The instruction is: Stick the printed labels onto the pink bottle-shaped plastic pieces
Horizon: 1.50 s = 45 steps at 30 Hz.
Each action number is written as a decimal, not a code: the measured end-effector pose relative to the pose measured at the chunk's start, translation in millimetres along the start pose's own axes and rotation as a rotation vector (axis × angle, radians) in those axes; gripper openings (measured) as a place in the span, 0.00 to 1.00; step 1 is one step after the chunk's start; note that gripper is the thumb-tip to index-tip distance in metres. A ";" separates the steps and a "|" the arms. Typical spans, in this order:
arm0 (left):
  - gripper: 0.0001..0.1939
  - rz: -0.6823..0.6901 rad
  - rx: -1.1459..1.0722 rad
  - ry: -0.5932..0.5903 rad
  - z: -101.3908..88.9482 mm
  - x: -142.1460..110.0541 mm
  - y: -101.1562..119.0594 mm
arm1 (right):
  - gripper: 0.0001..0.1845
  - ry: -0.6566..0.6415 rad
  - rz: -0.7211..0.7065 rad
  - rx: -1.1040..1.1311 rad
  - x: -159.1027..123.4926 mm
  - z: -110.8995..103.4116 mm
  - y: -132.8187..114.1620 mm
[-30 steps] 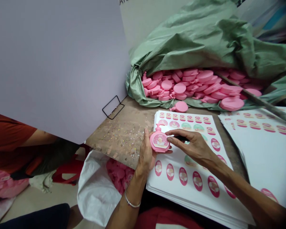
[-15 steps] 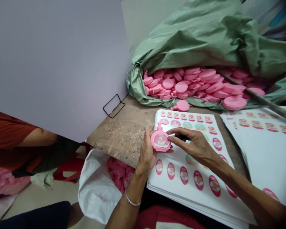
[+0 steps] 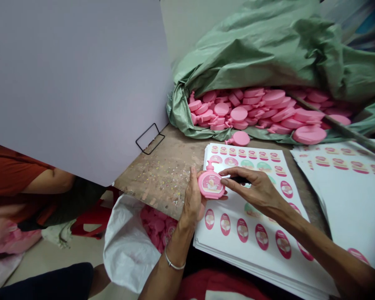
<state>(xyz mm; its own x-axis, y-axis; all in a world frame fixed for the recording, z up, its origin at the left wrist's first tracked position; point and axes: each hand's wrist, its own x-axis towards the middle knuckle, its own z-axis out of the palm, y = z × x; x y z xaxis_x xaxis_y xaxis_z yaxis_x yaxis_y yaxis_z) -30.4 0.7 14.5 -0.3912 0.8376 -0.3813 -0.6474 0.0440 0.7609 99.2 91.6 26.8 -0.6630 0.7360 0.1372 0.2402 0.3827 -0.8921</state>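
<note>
In my left hand point(image 3: 192, 198) lies a round pink toy pump bottle point(image 3: 211, 186), upright, with a printed baby-picture sticker on its front. The left fingers wrap behind the bottle and the thumb stands along its left side. My right hand point(image 3: 258, 187) reaches in from the right, its thumb and forefinger nearly together at the sticker's right edge. A small dark thing point(image 3: 240, 180) shows between those fingers; its kind is unclear. Under both hands is a stack of sticker sheets point(image 3: 237, 250) with pink, green and oval prints.
Behind the sheets, a green sack point(image 3: 253, 54) spills pink pump bottles point(image 3: 273, 98), with a stick point(image 3: 346, 131) across it. More sheets point(image 3: 350, 200) lie right. A white sack point(image 3: 128, 246) holds pink pieces below. A wire stand point(image 3: 150, 138) and another person's arm point(image 3: 48, 181) are left.
The view has shifted very slightly. Both hands and the bottle keep nearly the same pose, with the right fingertips still at the sticker's edge. At far left, a blurred shape appears over the pink pieces.
</note>
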 end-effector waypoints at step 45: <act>0.14 0.685 1.029 0.500 -69.2 59.6 45.0 | 0.31 0.171 0.179 -0.656 134.4 -72.9 81.3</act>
<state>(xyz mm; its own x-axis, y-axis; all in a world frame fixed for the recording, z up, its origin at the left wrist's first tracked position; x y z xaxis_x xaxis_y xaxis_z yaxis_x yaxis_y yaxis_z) -128.1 15.0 -10.3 -0.7768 0.5769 0.2527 0.4738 0.2710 0.8379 81.3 262.3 4.1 -0.4652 0.8761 0.1269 0.7493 0.4660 -0.4705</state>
